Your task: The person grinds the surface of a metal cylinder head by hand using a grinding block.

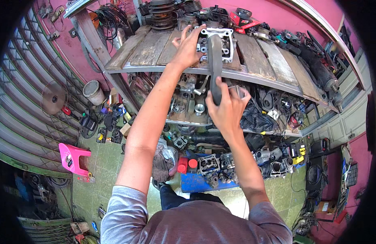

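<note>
At the front edge of a plank-topped workbench [167,46], my left hand [188,49] grips the left side of a silvery engine cylinder head [230,42]. The fingers reach up to its far corner. A long, flat grey strip [215,59] runs over the middle of the cylinder head and down past the bench edge. Its near end is held in my right hand [228,106], thumb and fingers closed around it. Whether the strip is stiff or flexible is unclear, and its far end's underside is hidden.
Engine parts, including a finned cylinder [161,16], line the bench's back. More parts crowd the lower shelf [188,120]. On the floor, a blue board [196,185] stands near more engine parts and red-capped bottles [182,164]. A pink stool [74,156] is at left.
</note>
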`<state>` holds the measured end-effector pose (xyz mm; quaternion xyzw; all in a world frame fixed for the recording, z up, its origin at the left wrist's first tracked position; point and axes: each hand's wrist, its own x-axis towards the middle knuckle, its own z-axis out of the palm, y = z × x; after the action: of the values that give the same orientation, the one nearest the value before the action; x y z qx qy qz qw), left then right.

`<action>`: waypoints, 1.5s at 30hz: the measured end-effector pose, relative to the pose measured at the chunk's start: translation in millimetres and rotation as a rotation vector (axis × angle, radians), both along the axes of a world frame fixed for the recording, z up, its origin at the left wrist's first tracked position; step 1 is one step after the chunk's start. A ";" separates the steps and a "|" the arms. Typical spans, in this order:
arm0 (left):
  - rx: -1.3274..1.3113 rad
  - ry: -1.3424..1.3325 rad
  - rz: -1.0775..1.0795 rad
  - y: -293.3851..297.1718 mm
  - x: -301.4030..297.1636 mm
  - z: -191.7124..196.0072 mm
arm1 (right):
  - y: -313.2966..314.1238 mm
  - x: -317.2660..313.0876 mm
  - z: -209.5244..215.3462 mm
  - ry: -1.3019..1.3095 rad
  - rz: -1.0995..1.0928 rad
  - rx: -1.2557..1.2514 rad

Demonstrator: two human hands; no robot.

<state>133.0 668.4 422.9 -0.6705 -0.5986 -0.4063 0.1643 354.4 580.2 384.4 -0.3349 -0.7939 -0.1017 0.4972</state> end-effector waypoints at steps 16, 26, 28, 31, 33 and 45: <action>0.074 -0.011 -0.058 -0.9 0.2 -5.7 | 19.3 -3.7 60.4 0.116 -0.004 -0.067; 0.058 0.022 -0.027 -4.9 -1.5 -4.2 | 13.0 -3.9 53.0 0.005 -0.037 -0.168; 0.063 0.004 -0.038 -6.2 -2.4 -6.1 | 11.7 -1.2 44.6 -0.019 -0.026 -0.165; 0.046 0.000 -0.024 -0.7 3.4 -3.4 | 27.7 -2.3 37.2 0.035 0.011 -0.062; 0.042 -0.002 -0.028 2.4 -0.2 -2.4 | 35.0 -10.4 20.6 0.009 -0.016 0.005; 0.026 0.024 -0.039 4.7 -4.9 -0.8 | 35.4 0.1 -49.6 -0.017 0.003 0.100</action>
<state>128.1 673.1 422.1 -0.6847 -0.5782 -0.4088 0.1723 354.5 615.5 334.8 -0.3076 -0.7925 -0.1433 0.5068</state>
